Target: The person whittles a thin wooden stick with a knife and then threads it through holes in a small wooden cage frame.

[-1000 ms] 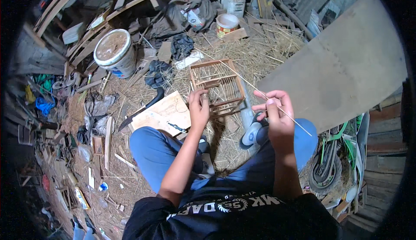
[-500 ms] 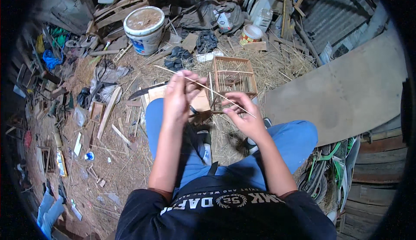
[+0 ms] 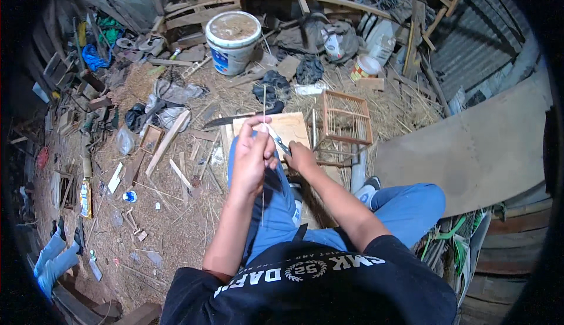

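Note:
Upright in my left hand [image 3: 249,163] is a thin bamboo stick [image 3: 264,99], pinched between thumb and fingers; its lower end hangs over my left thigh. My right hand [image 3: 301,158] is closed on a small knife [image 3: 282,145] with a dark bluish handle. Its pale blade reaches up to the left hand's fingertips, close to the stick; contact is unclear. Beyond both hands lies a light wooden board [image 3: 289,126], with a long dark-handled blade [image 3: 229,119] along its left side. A small wooden frame cage with thin bars [image 3: 345,118] stands right of the board.
A white bucket [image 3: 234,42] filled with brown material stands at the far left of centre. A large grey sheet [image 3: 470,140] lies at the right. Wood offcuts [image 3: 168,143] and straw cover the ground at left. A round tin [image 3: 365,67] sits behind the cage.
The stick has turned from slanting between both hands to upright in my left hand alone. My right hand has let go of it, moved left and taken the knife. The view has shifted left.

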A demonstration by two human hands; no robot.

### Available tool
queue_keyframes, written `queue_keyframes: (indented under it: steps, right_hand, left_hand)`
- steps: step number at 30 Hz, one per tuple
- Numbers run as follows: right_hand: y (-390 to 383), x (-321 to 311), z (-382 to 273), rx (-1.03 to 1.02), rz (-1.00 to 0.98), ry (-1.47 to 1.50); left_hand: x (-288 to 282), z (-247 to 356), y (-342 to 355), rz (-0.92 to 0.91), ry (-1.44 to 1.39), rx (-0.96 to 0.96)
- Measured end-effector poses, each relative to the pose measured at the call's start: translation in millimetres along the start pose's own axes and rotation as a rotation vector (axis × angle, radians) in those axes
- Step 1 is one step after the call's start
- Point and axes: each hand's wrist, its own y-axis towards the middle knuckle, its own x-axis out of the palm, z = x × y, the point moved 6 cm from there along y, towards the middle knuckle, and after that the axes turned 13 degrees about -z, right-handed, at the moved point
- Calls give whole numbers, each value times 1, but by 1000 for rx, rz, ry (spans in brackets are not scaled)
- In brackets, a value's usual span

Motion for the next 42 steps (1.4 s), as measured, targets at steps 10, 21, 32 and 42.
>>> queue_keyframes:
  steps: [10, 21, 32, 42]
  right_hand:
    - [-6, -34, 43, 268, -94, 413]
    - [-243, -236, 11, -67, 335, 1490]
    - [-415, -217, 88, 164, 680, 1283]
    - [-439, -182, 91, 527, 544, 449]
  left_hand:
    - [34, 6, -8, -85, 92, 13]
    - [114, -37, -13, -368, 76, -86]
    - [209, -158, -41, -828, 134, -350]
    - [230, -193, -41, -870, 242, -446]
